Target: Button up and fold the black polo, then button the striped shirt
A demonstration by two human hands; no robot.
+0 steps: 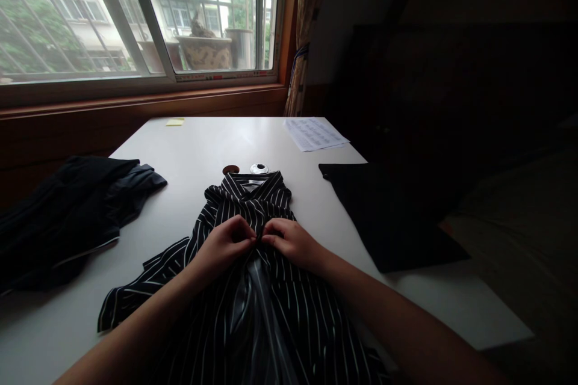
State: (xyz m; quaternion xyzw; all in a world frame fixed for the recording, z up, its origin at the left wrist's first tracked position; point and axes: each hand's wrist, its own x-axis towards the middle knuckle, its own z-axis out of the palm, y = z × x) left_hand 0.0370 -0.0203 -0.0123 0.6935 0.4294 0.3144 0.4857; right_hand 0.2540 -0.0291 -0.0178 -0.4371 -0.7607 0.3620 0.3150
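A black shirt with white stripes lies front up on the white table, its collar pointing away from me. Above the middle of its chest the front is closed; below that the two front edges part and show the inside. My left hand pinches the left front edge at the chest. Facing it, my right hand pinches the other edge, fingertips almost touching those of the left. Whatever small button or hole sits between the fingertips is hidden. One sleeve spreads out to the left on the tabletop.
Dark folded clothes lie at the left, and a black garment overhangs the right edge. Beyond the collar sit a brown disc and a silver round object. Papers and a yellow note lie at the far edge.
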